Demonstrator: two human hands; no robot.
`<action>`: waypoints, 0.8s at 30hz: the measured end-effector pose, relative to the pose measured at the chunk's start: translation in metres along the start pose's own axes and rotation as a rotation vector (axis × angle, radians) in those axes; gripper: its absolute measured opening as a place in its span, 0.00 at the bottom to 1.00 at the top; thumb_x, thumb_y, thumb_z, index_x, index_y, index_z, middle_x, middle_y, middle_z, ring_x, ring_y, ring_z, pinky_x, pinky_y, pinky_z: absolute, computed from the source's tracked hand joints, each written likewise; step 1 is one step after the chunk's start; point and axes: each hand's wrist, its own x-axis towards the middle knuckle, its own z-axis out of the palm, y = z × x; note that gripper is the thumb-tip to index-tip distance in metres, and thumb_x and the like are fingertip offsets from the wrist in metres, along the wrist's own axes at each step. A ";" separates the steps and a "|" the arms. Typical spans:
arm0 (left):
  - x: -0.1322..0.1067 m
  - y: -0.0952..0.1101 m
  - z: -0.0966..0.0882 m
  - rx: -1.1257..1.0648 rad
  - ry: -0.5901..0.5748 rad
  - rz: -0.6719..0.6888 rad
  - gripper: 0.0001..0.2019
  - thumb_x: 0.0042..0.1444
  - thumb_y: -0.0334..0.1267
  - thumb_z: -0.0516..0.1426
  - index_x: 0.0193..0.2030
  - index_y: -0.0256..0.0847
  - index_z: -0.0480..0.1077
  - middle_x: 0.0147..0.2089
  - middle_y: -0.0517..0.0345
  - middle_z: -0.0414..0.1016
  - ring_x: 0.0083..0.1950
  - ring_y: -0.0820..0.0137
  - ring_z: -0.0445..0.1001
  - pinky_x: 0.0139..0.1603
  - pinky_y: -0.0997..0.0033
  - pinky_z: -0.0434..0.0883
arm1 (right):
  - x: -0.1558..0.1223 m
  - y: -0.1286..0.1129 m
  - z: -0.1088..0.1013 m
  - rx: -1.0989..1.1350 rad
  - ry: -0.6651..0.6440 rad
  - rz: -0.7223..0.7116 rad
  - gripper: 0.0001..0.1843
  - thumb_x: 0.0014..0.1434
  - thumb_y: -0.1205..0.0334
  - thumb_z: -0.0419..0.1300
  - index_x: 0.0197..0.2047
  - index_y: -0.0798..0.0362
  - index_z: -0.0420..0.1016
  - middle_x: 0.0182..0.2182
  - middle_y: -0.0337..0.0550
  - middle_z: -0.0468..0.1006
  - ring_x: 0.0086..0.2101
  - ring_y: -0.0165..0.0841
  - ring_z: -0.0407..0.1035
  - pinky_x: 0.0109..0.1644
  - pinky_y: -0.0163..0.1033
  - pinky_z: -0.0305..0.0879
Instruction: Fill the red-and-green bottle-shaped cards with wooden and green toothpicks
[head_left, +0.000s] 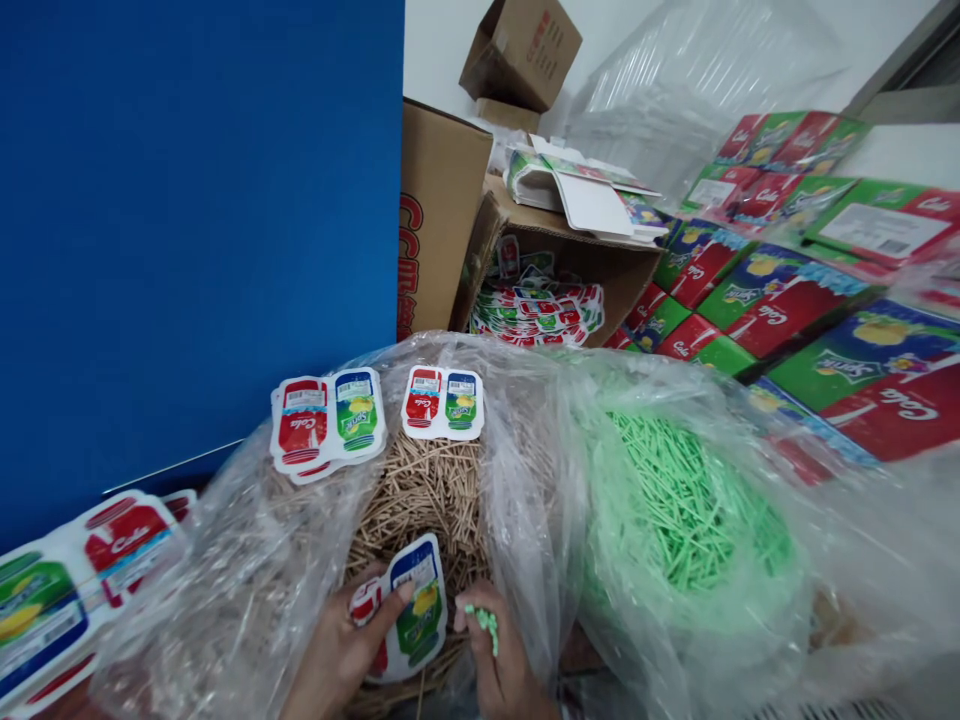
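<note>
Green sticks (pixel 486 622) pinched by right hand (pixel 504 665); left hand (pixel 341 655) grips 1 card (pixel 414 605), seemingly unfilled; 2 stacks (pixel 328 422) wait far.

"Cola" marks the cards (pixel 301 425) and boxes (pixel 776 312); "CC" the carton (pixel 442 200).

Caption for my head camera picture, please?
Left hand holds a Cola twin packet; right hand pinches green sticks over brown sticks.
</note>
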 end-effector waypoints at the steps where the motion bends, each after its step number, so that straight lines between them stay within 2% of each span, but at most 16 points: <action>1: -0.001 0.004 0.000 0.024 -0.013 0.010 0.19 0.44 0.55 0.62 0.28 0.38 0.74 0.25 0.57 0.79 0.31 0.60 0.77 0.32 0.69 0.73 | 0.001 -0.001 0.001 0.009 0.003 -0.011 0.16 0.67 0.57 0.41 0.51 0.47 0.66 0.34 0.44 0.72 0.33 0.35 0.66 0.39 0.40 0.64; 4: -0.004 0.018 -0.001 0.187 -0.004 0.079 0.18 0.45 0.53 0.61 0.27 0.39 0.76 0.26 0.57 0.78 0.30 0.62 0.75 0.31 0.72 0.71 | 0.002 -0.009 0.005 0.044 0.089 0.041 0.17 0.67 0.53 0.42 0.47 0.46 0.68 0.31 0.43 0.72 0.32 0.35 0.65 0.39 0.40 0.63; 9: -0.005 0.035 -0.005 0.369 0.013 0.263 0.14 0.47 0.49 0.59 0.22 0.41 0.76 0.23 0.58 0.75 0.27 0.67 0.70 0.29 0.74 0.67 | 0.009 -0.028 0.009 0.140 0.232 0.234 0.17 0.64 0.45 0.48 0.40 0.46 0.71 0.27 0.39 0.69 0.30 0.34 0.64 0.39 0.39 0.61; 12: -0.003 0.034 -0.005 0.379 0.012 0.276 0.12 0.47 0.46 0.61 0.21 0.40 0.74 0.23 0.60 0.72 0.26 0.69 0.68 0.26 0.76 0.64 | 0.020 -0.036 0.005 0.257 0.328 0.302 0.18 0.61 0.42 0.52 0.37 0.46 0.72 0.25 0.38 0.69 0.30 0.36 0.65 0.40 0.41 0.60; 15: -0.001 0.029 0.000 0.414 0.027 0.264 0.12 0.47 0.44 0.61 0.19 0.40 0.71 0.21 0.63 0.67 0.24 0.71 0.65 0.23 0.77 0.61 | 0.035 -0.047 -0.002 0.517 0.403 0.335 0.17 0.56 0.41 0.58 0.37 0.46 0.70 0.25 0.38 0.69 0.29 0.36 0.67 0.36 0.41 0.62; 17: 0.001 0.026 0.004 0.485 0.010 0.289 0.11 0.47 0.42 0.61 0.19 0.40 0.70 0.20 0.64 0.66 0.24 0.71 0.65 0.25 0.76 0.62 | 0.043 -0.058 -0.006 0.634 0.420 0.350 0.17 0.54 0.42 0.60 0.38 0.46 0.69 0.27 0.38 0.71 0.28 0.35 0.68 0.34 0.41 0.64; 21: 0.004 0.024 0.011 0.630 -0.010 0.402 0.11 0.50 0.40 0.59 0.19 0.40 0.71 0.22 0.62 0.69 0.26 0.69 0.67 0.29 0.74 0.63 | 0.051 -0.075 -0.008 0.633 0.404 0.334 0.15 0.56 0.45 0.60 0.37 0.47 0.69 0.31 0.40 0.74 0.34 0.36 0.71 0.35 0.39 0.66; 24: 0.006 0.026 0.015 0.746 -0.030 0.423 0.12 0.52 0.38 0.58 0.20 0.40 0.70 0.23 0.62 0.68 0.26 0.70 0.68 0.28 0.75 0.62 | 0.051 -0.073 -0.005 0.589 0.434 0.389 0.17 0.55 0.45 0.60 0.38 0.49 0.69 0.32 0.40 0.77 0.36 0.37 0.73 0.39 0.39 0.67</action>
